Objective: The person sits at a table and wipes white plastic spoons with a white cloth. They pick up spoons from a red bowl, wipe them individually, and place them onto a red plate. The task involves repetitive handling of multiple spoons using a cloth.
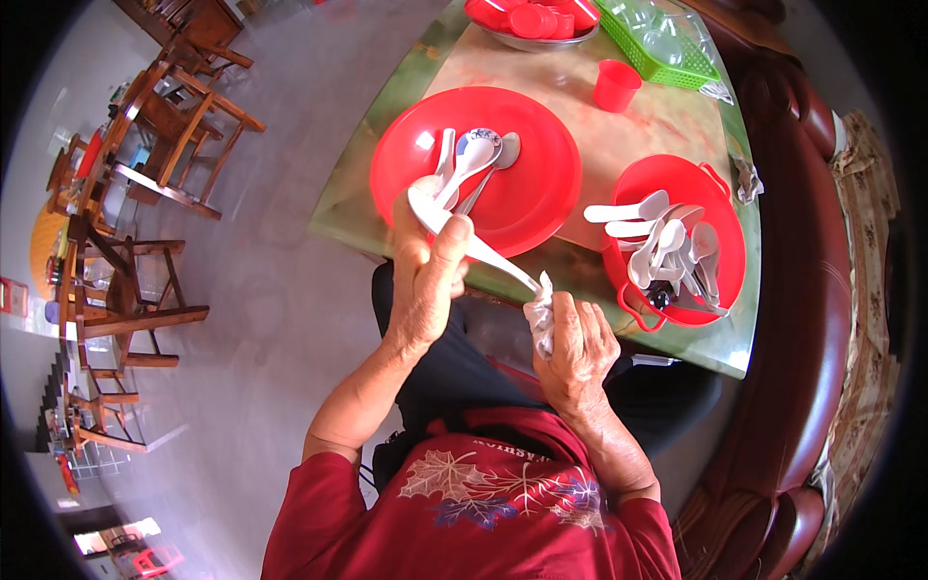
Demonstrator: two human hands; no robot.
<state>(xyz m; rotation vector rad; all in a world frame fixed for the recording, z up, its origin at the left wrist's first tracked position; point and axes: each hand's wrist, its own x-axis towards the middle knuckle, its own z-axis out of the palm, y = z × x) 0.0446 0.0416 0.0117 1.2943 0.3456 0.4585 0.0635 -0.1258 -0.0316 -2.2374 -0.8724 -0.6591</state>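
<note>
My left hand [428, 286] grips a white soup spoon [496, 255] near its bowl, thumb on top. The handle slants down to the right. A crumpled white tissue [540, 322] is pinched in my right hand [578, 355] and touches the handle's end. Beyond my left hand is a round red plastic basin [540, 181]. On it lie a blue-patterned white soup spoon [478, 154], a metal spoon [508, 151] and other white spoons, partly hidden by my left hand. To the right, a red two-handled tub [734, 254] holds several white and metal spoons [670, 243].
A red cup [617, 85] stands on the marble-patterned table [558, 119]. Farther back are a metal bowl [540, 43] of red cups and a green plastic basket [678, 75] of clear containers. A brown leather sofa [790, 304] runs along the right. Wooden chairs [138, 312] stand at the left.
</note>
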